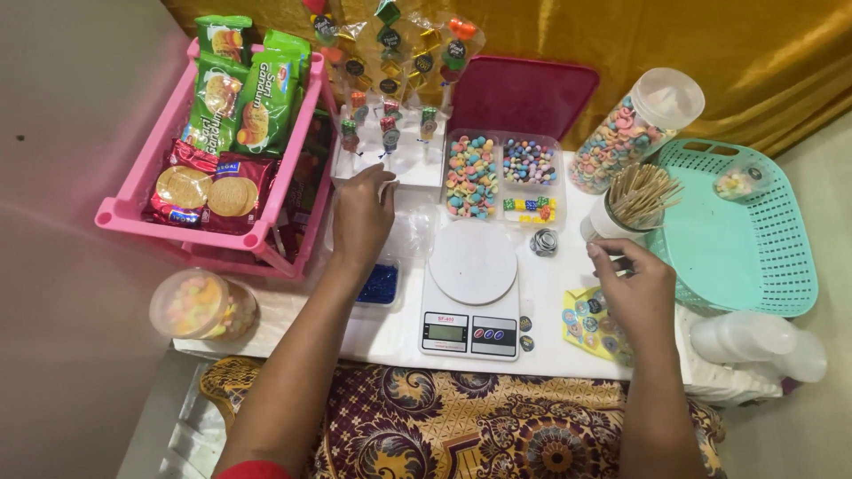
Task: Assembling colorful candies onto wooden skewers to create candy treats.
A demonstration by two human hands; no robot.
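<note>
Skewers [645, 191] stood in white cup [603, 223] by teal basket [754, 257]; right hand [632, 288] was held just below, fingers pinched, on what can't be told. Left hand [361, 217], fingers curled loosely, rested near clear bag [413, 232]. Picking stage judged; next: one stick drawn w/ care

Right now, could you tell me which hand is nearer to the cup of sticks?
Right. The right hand is just below the cup of sticks; the left hand is far across the scale.

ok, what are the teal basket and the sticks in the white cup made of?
Teal basket: looks like moulded plastic, matt, with a uniform perforated grid. Sticks: probably wood or bamboo, pale tan, thin, dull. White cup near the right hand: likely plastic.
</note>
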